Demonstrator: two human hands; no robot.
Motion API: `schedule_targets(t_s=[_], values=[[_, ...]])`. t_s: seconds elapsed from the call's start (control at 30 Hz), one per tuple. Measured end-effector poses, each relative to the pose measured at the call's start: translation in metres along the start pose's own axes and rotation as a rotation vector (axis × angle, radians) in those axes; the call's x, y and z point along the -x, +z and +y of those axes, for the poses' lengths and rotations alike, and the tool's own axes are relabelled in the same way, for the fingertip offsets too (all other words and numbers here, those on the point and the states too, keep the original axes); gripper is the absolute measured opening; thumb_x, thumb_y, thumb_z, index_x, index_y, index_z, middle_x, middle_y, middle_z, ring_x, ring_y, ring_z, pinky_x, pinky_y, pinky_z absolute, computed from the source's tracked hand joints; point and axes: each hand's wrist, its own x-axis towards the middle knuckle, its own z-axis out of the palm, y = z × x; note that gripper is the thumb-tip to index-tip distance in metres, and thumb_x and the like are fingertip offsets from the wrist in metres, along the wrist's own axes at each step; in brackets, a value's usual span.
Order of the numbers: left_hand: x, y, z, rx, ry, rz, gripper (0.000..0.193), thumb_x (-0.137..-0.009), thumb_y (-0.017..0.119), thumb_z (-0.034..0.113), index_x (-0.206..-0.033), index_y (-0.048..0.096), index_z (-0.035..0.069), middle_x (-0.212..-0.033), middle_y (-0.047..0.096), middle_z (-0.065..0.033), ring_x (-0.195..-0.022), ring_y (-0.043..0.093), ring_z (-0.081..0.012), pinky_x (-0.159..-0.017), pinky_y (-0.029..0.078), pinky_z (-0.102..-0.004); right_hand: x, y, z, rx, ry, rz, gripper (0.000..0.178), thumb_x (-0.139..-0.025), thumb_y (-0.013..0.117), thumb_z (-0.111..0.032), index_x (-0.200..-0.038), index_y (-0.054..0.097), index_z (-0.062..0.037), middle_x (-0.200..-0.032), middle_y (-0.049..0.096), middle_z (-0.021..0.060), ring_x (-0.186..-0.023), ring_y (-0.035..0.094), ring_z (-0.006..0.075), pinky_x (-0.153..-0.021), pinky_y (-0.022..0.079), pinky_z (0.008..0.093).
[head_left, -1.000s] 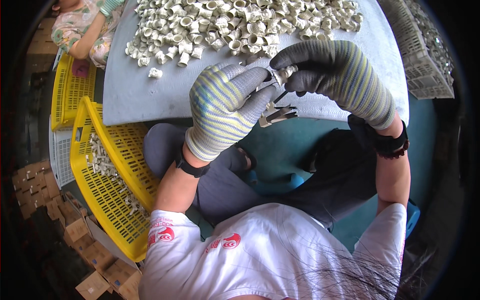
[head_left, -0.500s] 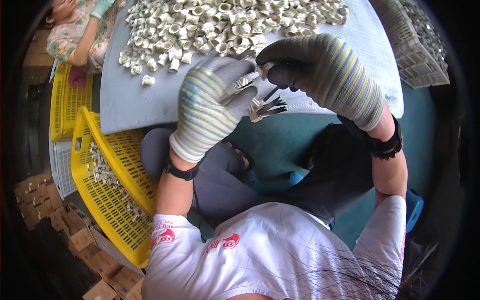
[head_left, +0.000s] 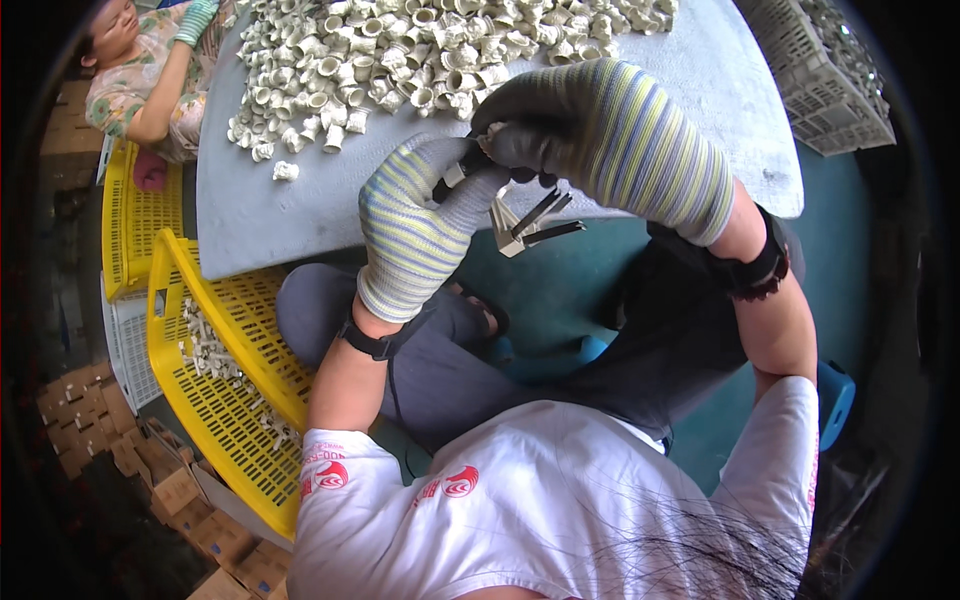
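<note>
Both my hands wear striped grey-and-yellow gloves with dark grey coated fingers, and they meet above the near edge of the table. My left hand (head_left: 422,215) is closed, with a small black-and-white part (head_left: 455,176) between thumb and fingers. A pale angular bracket with dark prongs (head_left: 514,233) sticks out below the fingertips, by my left hand. Fingers bent, my right hand (head_left: 625,140) pinches at the same spot; what it grips is mostly hidden by the glove. Beyond the hands lies a heap of small cream hollow fittings (head_left: 400,60), with one loose fitting (head_left: 286,171) apart at the left.
The grey table (head_left: 700,100) carries the heap. On my left, yellow crates (head_left: 225,440) hold small pale pieces. A white crate (head_left: 830,100) of dark metallic parts stands at the far right. Another person (head_left: 150,85) sits at far left. Cardboard boxes (head_left: 180,490) stack lower left.
My right hand has moved left and closed in on my left fingertips. The pronged bracket has turned, its prongs now more spread out. The view has shifted slightly.
</note>
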Motion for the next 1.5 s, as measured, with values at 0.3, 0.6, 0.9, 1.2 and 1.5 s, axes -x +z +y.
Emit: schedule_targets(t_s=[0.3,0.6,0.9,1.2,1.5], values=[[-0.005,-0.03,-0.06,0.22,-0.415,0.102,0.048,-0.097,0.066,0.001,-0.144,0.056,0.0,-0.124,0.065,-0.0092,-0.101,0.063,-0.0087,-0.079,0.056,-0.0236,-0.005,-0.066,0.091,0.105,0.034,0.473,0.029,-0.102,0.069,-0.024,-0.127,0.075,-0.0088,-0.101,0.079,0.0026,-0.086,0.07,0.0093,-0.079,0.057,0.0275],[0.011,-0.032,-0.022,0.194,-0.18,0.142,0.054,-0.086,0.087,0.029,-0.131,0.069,0.004,-0.103,0.071,0.0001,-0.083,0.059,-0.0079,-0.076,0.049,-0.0274,-0.037,-0.036,0.094,0.796,-0.123,0.415,0.021,-0.093,0.071,-0.013,-0.113,0.076,-0.0092,-0.095,0.075,0.0186,-0.085,0.072,0.0377,-0.077,0.056,0.045],[0.009,-0.026,-0.013,0.085,-0.186,0.125,0.038,-0.093,0.079,0.012,-0.129,0.07,0.002,-0.118,0.075,-0.0094,-0.104,0.069,-0.0175,-0.09,0.054,-0.0308,-0.035,-0.028,0.092,0.718,-0.105,0.187,0.015,-0.088,0.074,-0.006,-0.103,0.077,-0.0064,-0.096,0.075,0.0132,-0.091,0.072,0.0325,-0.082,0.057,0.0424],[0.005,-0.031,-0.01,0.028,-0.097,-0.179,0.046,-0.095,0.078,0.027,-0.132,0.068,0.002,-0.117,0.072,-0.0102,-0.107,0.067,-0.0192,-0.097,0.05,-0.0327,-0.03,-0.036,0.085,0.75,-0.08,0.281,0.023,-0.092,0.075,-0.025,-0.104,0.077,-0.0062,-0.09,0.075,0.0159,-0.086,0.073,0.035,-0.079,0.057,0.0435],[0.006,-0.024,-0.017,0.019,0.036,-0.051,0.039,-0.088,0.084,0.023,-0.122,0.073,0.005,-0.096,0.073,-0.01,-0.086,0.069,-0.0257,-0.08,0.054,-0.0369,-0.023,-0.016,0.075,1.135,-0.28,0.147,0.018,-0.084,0.066,-0.002,-0.099,0.076,-0.0064,-0.088,0.071,0.0165,-0.085,0.069,0.0372,-0.08,0.051,0.0452]])
